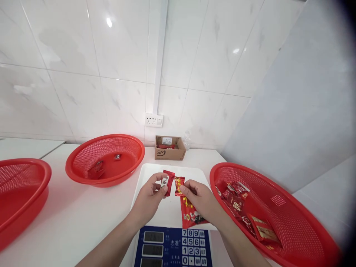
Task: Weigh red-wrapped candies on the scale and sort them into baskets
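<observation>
Above the white plate (160, 217) of a weighing scale (174, 239), held two small red packets, one to each hand. Toward the plate's centre, pinched a white-labelled packet (166, 181) between thumb and fingers of the left hand (147, 200). Just beside it, at three o'clock, pinched a yellow-lettered packet (179, 183) between thumb and fingers of the right hand (198, 196). Could not tell contact from a narrow gap between the two. Had a larger red packet (187, 220) lying on the plate at four o'clock, partly hidden by the right hand. At six o'clock, had the scale's blue panel, with number keys (194, 246) on its three o'clock side and displays (152, 250) on its nine; could not read the digits. Around the scale, had a red basket (111, 148) at ten o'clock, with wrapped packets (96, 170) inside; a second basket (33, 207) at nine, cut off by the view's edge; and a third basket (289, 218) between three and four, with assorted packets (236, 202) inside. At twelve o'clock, had a cardboard box (170, 154) before a tiled wall (125, 104).
</observation>
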### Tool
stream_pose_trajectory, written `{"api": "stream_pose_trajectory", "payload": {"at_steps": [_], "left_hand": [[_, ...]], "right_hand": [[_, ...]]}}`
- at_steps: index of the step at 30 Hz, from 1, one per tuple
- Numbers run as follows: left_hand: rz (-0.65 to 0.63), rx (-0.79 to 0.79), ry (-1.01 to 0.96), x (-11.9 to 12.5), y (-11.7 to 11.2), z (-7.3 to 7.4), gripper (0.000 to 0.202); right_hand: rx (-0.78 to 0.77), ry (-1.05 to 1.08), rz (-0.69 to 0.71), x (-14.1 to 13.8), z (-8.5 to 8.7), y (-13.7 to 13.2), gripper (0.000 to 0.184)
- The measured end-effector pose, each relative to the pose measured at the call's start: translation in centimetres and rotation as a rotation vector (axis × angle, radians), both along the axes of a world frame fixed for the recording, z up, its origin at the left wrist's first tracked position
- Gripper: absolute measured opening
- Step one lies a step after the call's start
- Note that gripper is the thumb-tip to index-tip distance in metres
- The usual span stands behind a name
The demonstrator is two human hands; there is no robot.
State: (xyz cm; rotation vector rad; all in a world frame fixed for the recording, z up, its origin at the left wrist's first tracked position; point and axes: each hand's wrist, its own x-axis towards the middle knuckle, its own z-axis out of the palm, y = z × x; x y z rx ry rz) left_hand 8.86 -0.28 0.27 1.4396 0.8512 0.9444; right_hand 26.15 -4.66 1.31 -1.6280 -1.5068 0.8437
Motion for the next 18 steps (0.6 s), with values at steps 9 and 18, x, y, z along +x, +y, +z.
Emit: {"api": "stream_pose_trajectory", "payload": {"at_steps": [9,18], "left_hand": [[0.052,0.473,0.616,-1.3,1.1,-1.8,0.039],[-0.130,0.593,0.821,-1.9,1.0,-2.7,0.040]], "right_hand": [[0.037,-0.303,-0.187,1.4,-0.2,0.4,0.032],[0.230,-0.428,-0.047,0.2,-0.6,0.0,0.035]]}}
